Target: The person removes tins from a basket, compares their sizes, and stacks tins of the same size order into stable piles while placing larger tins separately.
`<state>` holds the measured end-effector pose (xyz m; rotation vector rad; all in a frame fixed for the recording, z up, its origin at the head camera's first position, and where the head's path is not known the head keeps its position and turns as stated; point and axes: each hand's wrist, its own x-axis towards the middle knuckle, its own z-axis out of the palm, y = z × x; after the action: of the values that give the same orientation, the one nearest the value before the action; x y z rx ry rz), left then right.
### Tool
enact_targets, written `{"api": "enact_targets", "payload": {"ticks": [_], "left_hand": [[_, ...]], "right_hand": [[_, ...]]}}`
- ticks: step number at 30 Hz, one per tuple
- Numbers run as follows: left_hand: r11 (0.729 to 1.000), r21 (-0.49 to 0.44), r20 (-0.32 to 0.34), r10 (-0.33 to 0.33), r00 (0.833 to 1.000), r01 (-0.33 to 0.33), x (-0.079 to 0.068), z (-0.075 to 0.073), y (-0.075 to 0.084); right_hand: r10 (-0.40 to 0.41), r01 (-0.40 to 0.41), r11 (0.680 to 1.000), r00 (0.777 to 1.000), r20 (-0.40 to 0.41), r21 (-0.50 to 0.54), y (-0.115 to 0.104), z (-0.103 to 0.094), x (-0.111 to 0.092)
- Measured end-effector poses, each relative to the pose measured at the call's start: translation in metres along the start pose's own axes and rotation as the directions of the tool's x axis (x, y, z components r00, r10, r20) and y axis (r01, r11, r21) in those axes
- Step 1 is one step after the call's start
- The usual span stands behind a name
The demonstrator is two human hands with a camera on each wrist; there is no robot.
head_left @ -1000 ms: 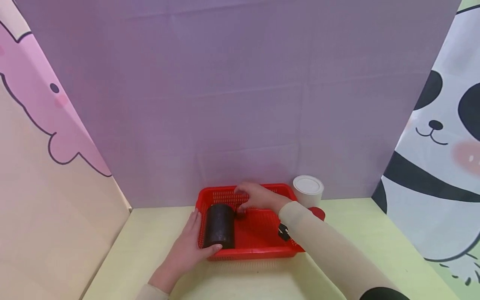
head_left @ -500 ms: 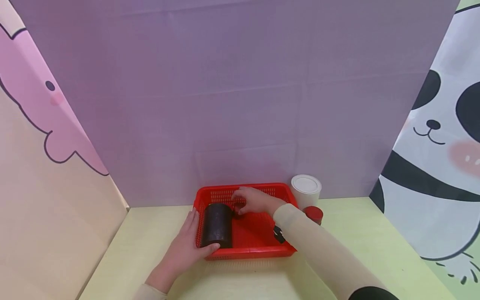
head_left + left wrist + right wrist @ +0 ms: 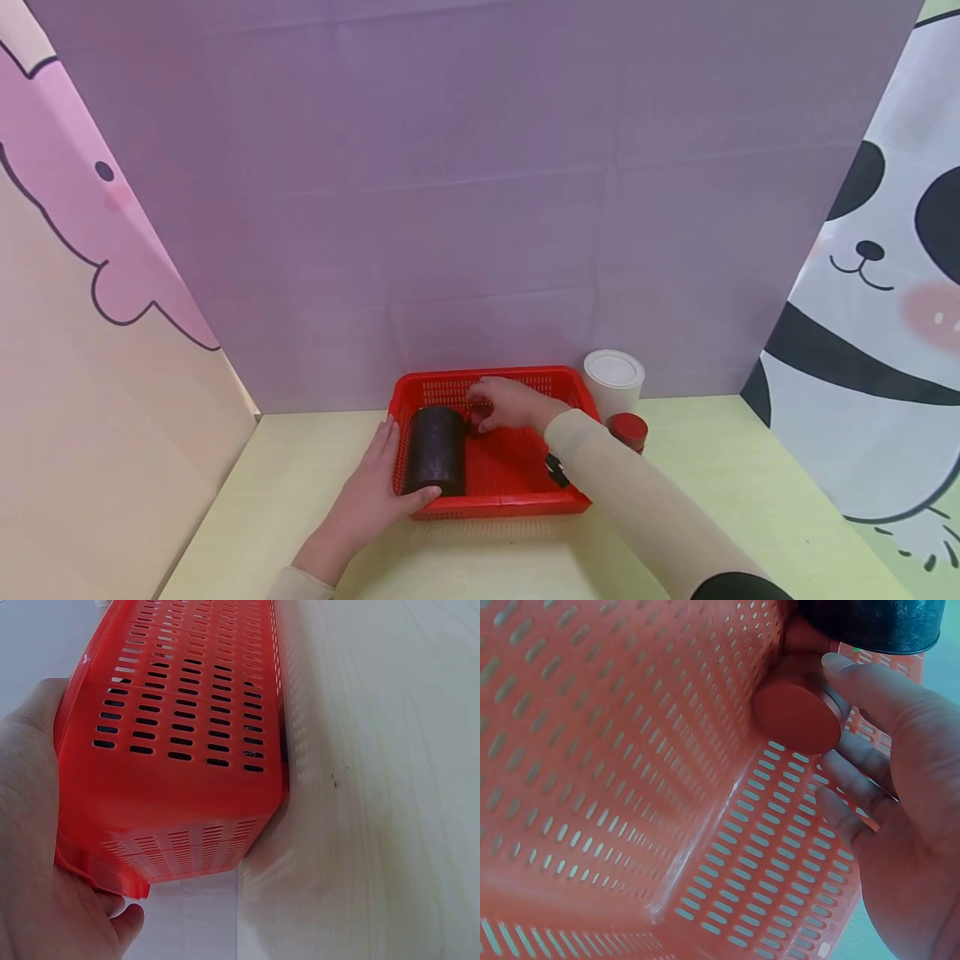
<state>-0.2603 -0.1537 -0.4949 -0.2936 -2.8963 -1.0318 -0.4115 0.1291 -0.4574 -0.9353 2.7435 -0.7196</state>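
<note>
My left hand grips the left front corner of the red plastic basket, thumb over the front rim. Seen from the left wrist, the hand wraps the rim at the basket's outer wall. Inside the basket's left part lies a black cylindrical canister. Beside it, my right hand reaches into the basket. The right wrist view has that hand pinching a small red cylinder with a flat round end, near the basket's wall. Just above it is the black canister's end.
To the right of the basket stand a white lidded tub and a small red-lidded container, partly hidden by the right sleeve. A purple cloth wall rises behind the pale table.
My right hand has dropped slightly lower in the basket, its fingers closing round the small red cylinder. The left hand has kept its place on the rim.
</note>
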Motion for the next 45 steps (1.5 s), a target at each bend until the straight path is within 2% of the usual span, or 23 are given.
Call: {"api": "enact_targets", "payload": {"ticks": [17,23,30,45], "left_hand": [[1.000,0.001,-0.004,0.006,1.000,-0.006,-0.001,0.000,0.001],[1.000,-0.004,-0.006,0.009,1.000,-0.009,-0.001,0.000,0.000],[1.000,-0.007,-0.005,0.007,1.000,-0.007,0.000,0.000,0.000],[1.000,0.007,-0.003,0.004,1.000,-0.004,0.000,0.000,-0.001]], "right_hand": [[-0.025,0.025,0.999,1.000,-0.003,-0.034,0.003,0.009,-0.004],[-0.027,0.027,1.000,1.000,-0.008,0.014,0.009,0.012,-0.002],[0.009,-0.009,0.997,1.000,-0.002,0.073,0.015,0.013,0.001],[0.020,-0.021,0.997,1.000,0.006,0.069,0.018,0.013,0.000]]}}
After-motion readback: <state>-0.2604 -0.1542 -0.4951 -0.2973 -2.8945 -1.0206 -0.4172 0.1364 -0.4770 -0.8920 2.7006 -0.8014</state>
